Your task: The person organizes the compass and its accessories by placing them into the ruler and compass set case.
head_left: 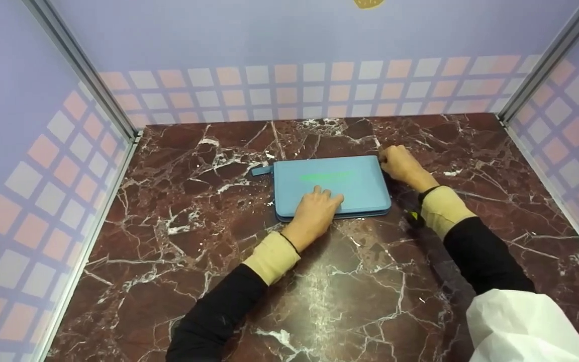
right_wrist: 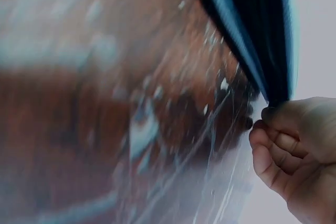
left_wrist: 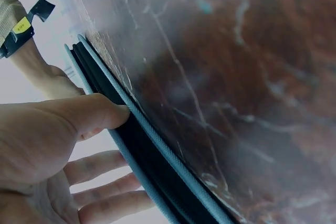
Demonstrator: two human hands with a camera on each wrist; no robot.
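A light blue zip case (head_left: 332, 186) with green lettering lies flat on the dark red marbled table (head_left: 169, 301). My left hand (head_left: 314, 211) holds its near edge, fingers spread over the top cover. In the left wrist view, the thumb of that left hand (left_wrist: 58, 145) presses into the dark band between the case's two blue edges (left_wrist: 173, 156). At the far right corner, my right hand (head_left: 400, 163) pinches a small dark zipper pull (right_wrist: 269, 113) between thumb and forefinger, as the right wrist view shows. A blue tab (head_left: 262, 171) sticks out at the case's left end.
Lilac panels with pink and white checks, such as the back wall (head_left: 299, 90), enclose the table on the left, back and right. Metal posts (head_left: 83, 70) stand at the corners. A black wrist device (left_wrist: 23, 30) with a yellow label sits on the right wrist.
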